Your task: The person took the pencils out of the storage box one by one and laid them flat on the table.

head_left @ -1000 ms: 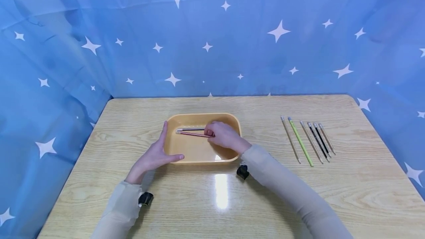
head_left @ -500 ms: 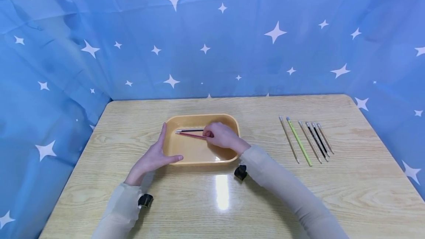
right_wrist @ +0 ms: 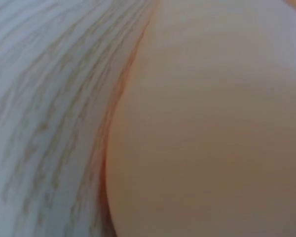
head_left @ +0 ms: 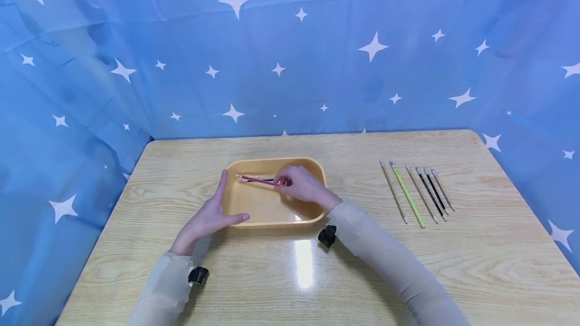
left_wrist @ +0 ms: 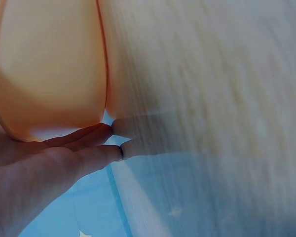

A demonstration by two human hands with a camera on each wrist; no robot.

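Observation:
A yellow-orange plastic tray [head_left: 263, 210] lies on the table, its wall [right_wrist: 207, 138] filling much of the right wrist view. Over its inside, my right hand [head_left: 300, 184] pinches a dark red pencil [head_left: 256, 180] near its right end. The pencil's pale-tipped left end tilts toward the tray's far left. Beneath it, partly covered, lies a dark pencil [head_left: 267, 179]. My left hand [head_left: 208, 218] rests against the tray's left end, thumb along the front rim and fingers straight at the side. The right wrist view shows no fingers.
On the wood-grain table [head_left: 344, 280], right of the tray, several pencils lie side by side, among them a green pencil [head_left: 408, 194] and a black pencil [head_left: 436, 191]. A blue star-patterned cloth [head_left: 317, 74] hangs behind the table and at its sides.
The red pencil's left end has lifted and swung away from me, so it now crosses over the dark pencil. My right hand has shifted slightly left. My left hand stays at the tray.

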